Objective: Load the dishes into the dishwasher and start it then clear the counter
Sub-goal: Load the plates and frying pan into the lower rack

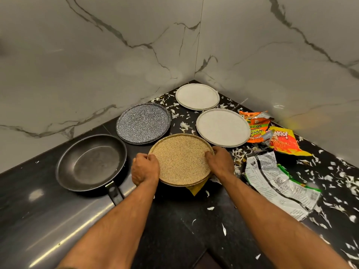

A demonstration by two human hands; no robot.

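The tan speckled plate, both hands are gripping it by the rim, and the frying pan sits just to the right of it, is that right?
Not quite. Both the left hand and right hand do grip the tan speckled plate by its rim, but the frying pan sits to the left of it, not the right. The head view shows this.

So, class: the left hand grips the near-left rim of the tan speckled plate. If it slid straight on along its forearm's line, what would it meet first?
Probably the grey speckled plate, just beyond the left hand and the tan plate; depth is hard to judge.
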